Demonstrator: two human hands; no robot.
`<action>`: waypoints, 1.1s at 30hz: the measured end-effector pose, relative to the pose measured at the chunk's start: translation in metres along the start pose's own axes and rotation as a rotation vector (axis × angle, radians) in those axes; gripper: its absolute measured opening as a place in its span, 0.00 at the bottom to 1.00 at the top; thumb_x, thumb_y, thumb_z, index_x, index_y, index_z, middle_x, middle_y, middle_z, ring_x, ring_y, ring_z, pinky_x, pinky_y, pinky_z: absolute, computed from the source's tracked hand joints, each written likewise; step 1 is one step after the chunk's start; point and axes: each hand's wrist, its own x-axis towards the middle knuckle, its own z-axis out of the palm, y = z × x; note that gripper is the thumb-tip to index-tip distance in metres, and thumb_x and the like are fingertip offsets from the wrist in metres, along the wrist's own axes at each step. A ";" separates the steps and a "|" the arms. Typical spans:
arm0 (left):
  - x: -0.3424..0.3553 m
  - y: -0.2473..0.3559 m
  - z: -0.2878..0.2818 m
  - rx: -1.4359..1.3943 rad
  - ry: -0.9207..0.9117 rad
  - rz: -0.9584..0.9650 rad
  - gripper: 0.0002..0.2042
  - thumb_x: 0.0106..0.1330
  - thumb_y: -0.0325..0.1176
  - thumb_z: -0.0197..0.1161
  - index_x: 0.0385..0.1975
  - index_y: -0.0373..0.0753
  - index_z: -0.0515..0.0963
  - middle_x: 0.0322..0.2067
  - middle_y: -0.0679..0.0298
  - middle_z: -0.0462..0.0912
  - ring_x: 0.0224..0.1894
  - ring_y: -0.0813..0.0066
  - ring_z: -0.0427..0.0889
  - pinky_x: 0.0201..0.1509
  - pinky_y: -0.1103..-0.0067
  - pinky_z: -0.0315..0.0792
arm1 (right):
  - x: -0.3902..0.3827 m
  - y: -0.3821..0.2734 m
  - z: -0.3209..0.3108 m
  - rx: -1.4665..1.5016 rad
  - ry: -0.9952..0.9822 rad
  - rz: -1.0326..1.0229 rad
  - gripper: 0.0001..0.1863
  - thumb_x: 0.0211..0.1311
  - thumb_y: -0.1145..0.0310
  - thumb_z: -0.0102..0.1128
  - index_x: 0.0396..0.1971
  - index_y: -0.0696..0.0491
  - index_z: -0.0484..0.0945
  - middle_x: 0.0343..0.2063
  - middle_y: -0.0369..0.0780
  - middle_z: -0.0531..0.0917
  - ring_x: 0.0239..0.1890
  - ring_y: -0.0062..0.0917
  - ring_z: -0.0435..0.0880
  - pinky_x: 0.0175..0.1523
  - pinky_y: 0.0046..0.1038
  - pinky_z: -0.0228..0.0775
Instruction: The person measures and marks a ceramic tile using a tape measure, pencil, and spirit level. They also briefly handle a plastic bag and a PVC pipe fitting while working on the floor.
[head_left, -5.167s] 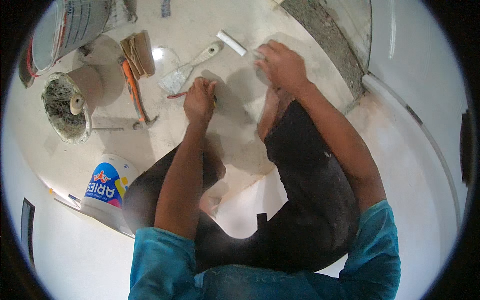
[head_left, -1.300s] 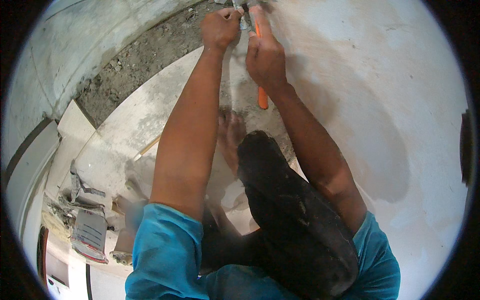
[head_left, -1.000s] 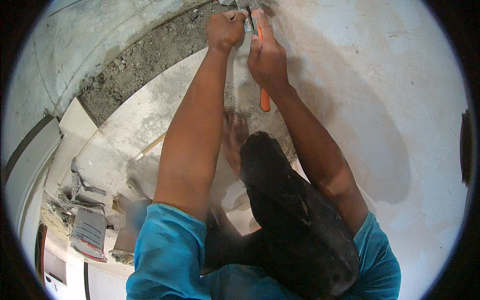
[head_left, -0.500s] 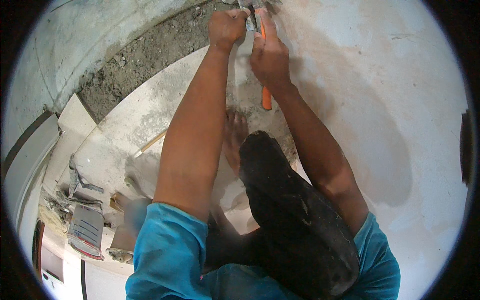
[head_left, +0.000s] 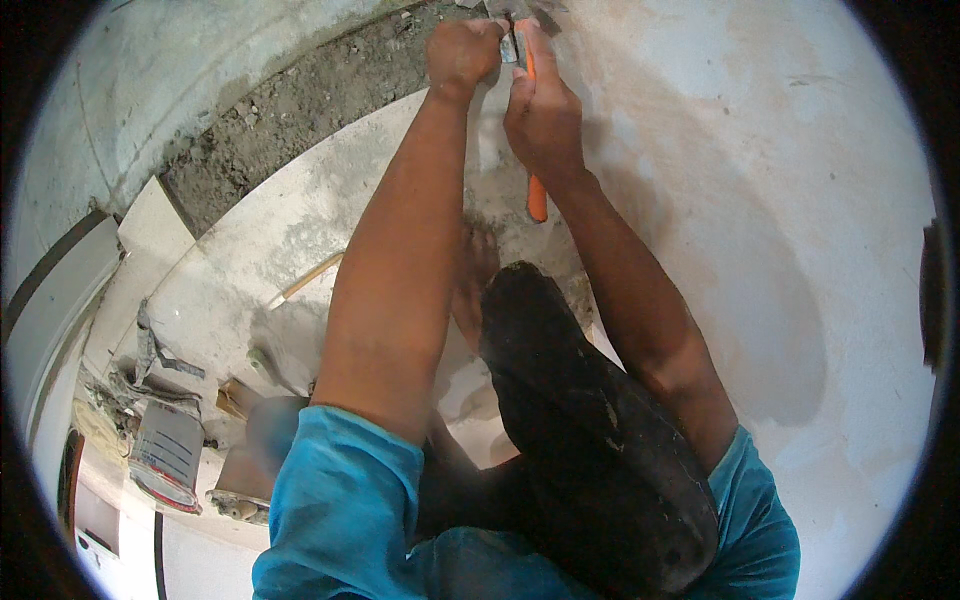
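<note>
The orange-handled tool (head_left: 537, 200) sits at the upper edge of my view, its far end too hidden to name, with my right hand (head_left: 543, 125) wrapped firmly round the handle. My left hand (head_left: 463, 55) is curled just beside it, next to a narrow pale piece (head_left: 508, 48); I can't tell whether its fingers grip that.

About five seconds ago both hands were low over the floor (head_left: 235, 240); now they meet up here, barely shifted over the last second, so I judge the work is fixed on one spot. The rough rubble strip (head_left: 290, 125) ends near my left hand, and the pale wall (head_left: 740, 120) bounds my right, limiting sideways swing. Open room lies back toward the foot (head_left: 475, 270); the thin stick (head_left: 308, 278) and grey-white container (head_left: 165, 455) are well apart, lower left.
</note>
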 end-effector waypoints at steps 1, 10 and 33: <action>0.000 -0.002 0.000 -0.026 -0.015 0.026 0.17 0.61 0.52 0.61 0.35 0.47 0.88 0.34 0.53 0.87 0.40 0.53 0.86 0.51 0.67 0.77 | 0.000 0.000 0.000 -0.018 0.005 0.000 0.29 0.67 0.75 0.46 0.68 0.56 0.60 0.55 0.54 0.78 0.47 0.52 0.82 0.50 0.41 0.76; 0.004 -0.003 0.002 0.064 -0.034 -0.037 0.19 0.61 0.53 0.61 0.34 0.44 0.88 0.34 0.50 0.86 0.40 0.52 0.86 0.50 0.66 0.77 | -0.001 0.002 0.002 -0.076 0.042 -0.044 0.29 0.66 0.75 0.46 0.68 0.57 0.59 0.57 0.55 0.76 0.48 0.53 0.82 0.52 0.42 0.76; -0.001 -0.008 0.003 0.212 -0.007 0.026 0.15 0.68 0.50 0.54 0.39 0.52 0.86 0.33 0.56 0.86 0.37 0.53 0.86 0.42 0.63 0.78 | 0.001 0.002 -0.002 -0.032 -0.088 0.097 0.30 0.66 0.75 0.47 0.69 0.52 0.59 0.50 0.56 0.80 0.44 0.54 0.82 0.49 0.44 0.75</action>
